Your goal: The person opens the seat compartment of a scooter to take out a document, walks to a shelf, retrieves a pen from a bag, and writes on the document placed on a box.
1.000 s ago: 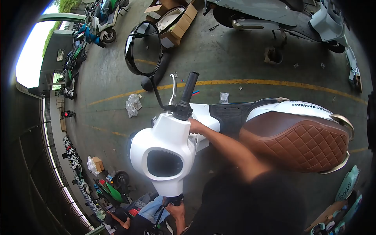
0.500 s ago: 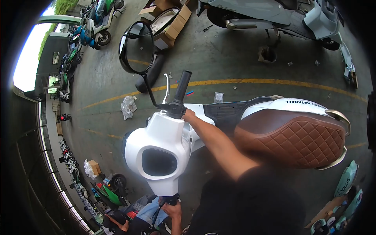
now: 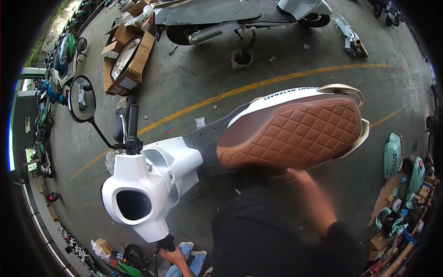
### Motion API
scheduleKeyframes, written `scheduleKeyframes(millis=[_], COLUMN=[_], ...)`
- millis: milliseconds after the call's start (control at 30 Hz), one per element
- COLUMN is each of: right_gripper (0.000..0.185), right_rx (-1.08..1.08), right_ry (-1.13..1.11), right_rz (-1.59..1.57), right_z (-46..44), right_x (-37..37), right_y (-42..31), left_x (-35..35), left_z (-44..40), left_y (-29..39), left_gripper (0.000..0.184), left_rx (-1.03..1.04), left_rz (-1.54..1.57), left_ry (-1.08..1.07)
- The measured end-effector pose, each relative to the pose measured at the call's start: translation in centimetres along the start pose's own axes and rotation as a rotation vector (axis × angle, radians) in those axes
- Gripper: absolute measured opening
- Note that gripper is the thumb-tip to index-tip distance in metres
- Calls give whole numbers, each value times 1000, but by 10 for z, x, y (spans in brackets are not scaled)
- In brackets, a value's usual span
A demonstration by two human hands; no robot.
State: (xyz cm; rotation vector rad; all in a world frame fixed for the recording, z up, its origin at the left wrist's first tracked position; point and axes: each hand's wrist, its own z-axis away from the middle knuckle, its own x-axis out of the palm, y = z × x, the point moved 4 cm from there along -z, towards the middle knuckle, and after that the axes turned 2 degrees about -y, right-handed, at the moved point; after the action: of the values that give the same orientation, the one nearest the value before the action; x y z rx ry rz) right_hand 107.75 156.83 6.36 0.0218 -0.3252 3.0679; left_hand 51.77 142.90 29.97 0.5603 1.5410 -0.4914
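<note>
A white scooter (image 3: 152,203) stands across my view, its front to the left. My left hand (image 3: 174,255) is closed around the near handlebar grip (image 3: 165,242). Beside the near edge of the brown quilted seat (image 3: 295,134) is my right hand (image 3: 297,177), slightly blurred, its fingers loosely stretched out and nothing seen in them. Whether those fingertips touch the seat I cannot tell. The far handlebar grip (image 3: 133,122) has no hand on it. A round mirror (image 3: 82,99) rises on a stalk next to it. A dark display panel (image 3: 134,205) sits in the white front cover.
Another scooter (image 3: 217,21) stands at the far side, with an open cardboard box (image 3: 134,69) to its left. Mint-green panels (image 3: 393,157) and loose parts lie at the right. Another person's jeans-clad legs (image 3: 196,263) show near my left hand. A yellow line (image 3: 258,85) crosses the floor.
My right hand has left the area by the far handlebar grip and moved right to the seat's near edge. My view has shifted right; my left hand stays on the near grip.
</note>
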Motion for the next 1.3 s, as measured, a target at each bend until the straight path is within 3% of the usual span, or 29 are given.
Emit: scheduleKeyframes(millis=[100,133,267,367,400,533,600,700,767,800,867,933,967,1000,1033,1067,1100,1133,1167,1233,1300], right_gripper=[81,83,91,90,90,68,59,54,51,49,47,49,51,54,55,54,52,51,50,51,50], right_rx=[-80,-115,-243,-438,-440,-433,-349,-502,-560,-593,-930,-889,-939,-900,-1009,-973,-929,-1020,-1036,-1073,-1081], right_ry=[256,258,227,225,233,387,277,277,142,34,-146,-373,-590,-575,-580,-621,-645,-641,-618,-614,-624], right_rz=[-133,-337,-530,-614,-634,-256,-83,464,566,644,694,748,604,802,815,851,889,880,935,1016,1075], right_z=[27,29,24,12,17,21,-2,32,59,70,66,67,73,49,29,30,28,6,-1,-17,-25], right_x=[-65,-76,-62,-56,-57,-81,-99,-88,-42,-9,63,148,193,236,281,320,357,399,434,497,544], right_y=[-4,-8,4,15,13,13,23,-12,-60,-82,-118,-159,-177,-189,-199,-214,-227,-232,-238,-245,-248], left_x=[6,11,-2,7,15,12,6,-21,-23,-20,-28,-23,-16,-9,-4,-3,7,17,16,16,15], left_z=[-2,-3,19,59,60,64,38,3,-1,4,16,28,37,42,40,31,20,22,26,24,23], left_y=[-12,-23,21,65,81,150,147,106,64,57,60,45,28,3,-14,-17,-29,-41,-47,-43,-42], left_gripper=[51,58,68,75,69,53,53,35,34,43,47,62,62,52,44,44,32,27,27,36,28], left_rx=[4,71,54,336,605,623,587,400,336,477,490,493,483,261,43,41,-210,-470,-499,-288,-201], left_rz=[-17,-25,-207,338,372,303,213,197,308,183,145,80,78,21,-32,-30,108,247,257,201,157], left_ry=[-24,-5,231,391,449,116,169,374,369,318,295,266,266,299,332,336,18,-308,-310,-227,-214])
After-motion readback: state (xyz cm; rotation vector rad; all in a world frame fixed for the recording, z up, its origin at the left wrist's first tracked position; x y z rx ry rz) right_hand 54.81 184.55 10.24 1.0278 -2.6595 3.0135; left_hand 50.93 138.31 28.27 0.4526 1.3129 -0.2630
